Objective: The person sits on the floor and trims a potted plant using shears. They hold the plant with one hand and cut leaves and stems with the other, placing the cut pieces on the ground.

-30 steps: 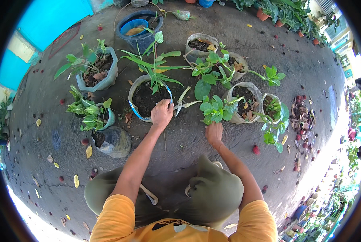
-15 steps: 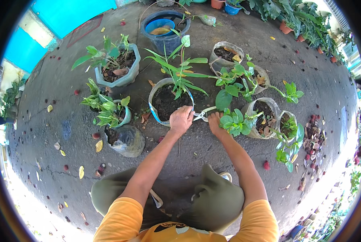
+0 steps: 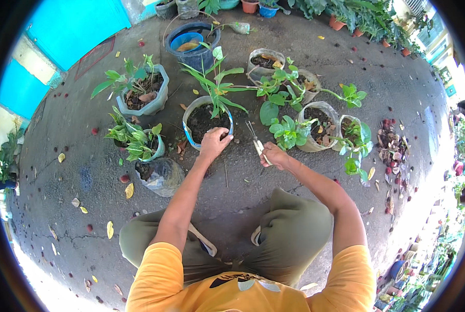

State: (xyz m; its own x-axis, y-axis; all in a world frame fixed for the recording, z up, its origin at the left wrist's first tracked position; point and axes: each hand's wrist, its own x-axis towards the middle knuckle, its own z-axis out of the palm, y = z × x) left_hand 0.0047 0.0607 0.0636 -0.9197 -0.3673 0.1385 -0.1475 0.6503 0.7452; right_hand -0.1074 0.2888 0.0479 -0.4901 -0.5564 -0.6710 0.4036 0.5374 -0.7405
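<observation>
My left hand (image 3: pixel 214 143) is closed on the near right rim of a round white pot (image 3: pixel 193 144) with a blue edge. Dark soil fills this pot, and a plant with long narrow green leaves (image 3: pixel 218 93) grows from it. My right hand (image 3: pixel 275 156) is wrapped round a pair of garden snips (image 3: pixel 259 147) with pale handles. Their two thin metal blades point up and away, slightly apart, to the right of the white pot. Close beyond that hand is a round-leaved plant (image 3: pixel 287 132) beside a clear plastic pot (image 3: pixel 310 145).
More potted plants stand to the left, including an angular pale-blue pot (image 3: pixel 160 101) and a plastic-bag pot (image 3: pixel 165 179). A black bucket (image 3: pixel 193 58) holding a blue bowl stands farther back. Dry leaves and red fruits (image 3: pixel 393 151) lie on the concrete at the right.
My right hand has moved back from beside the round-leaved plant, and the snips have swung from lying across toward my left hand to pointing away. My left hand remains at the white pot's rim.
</observation>
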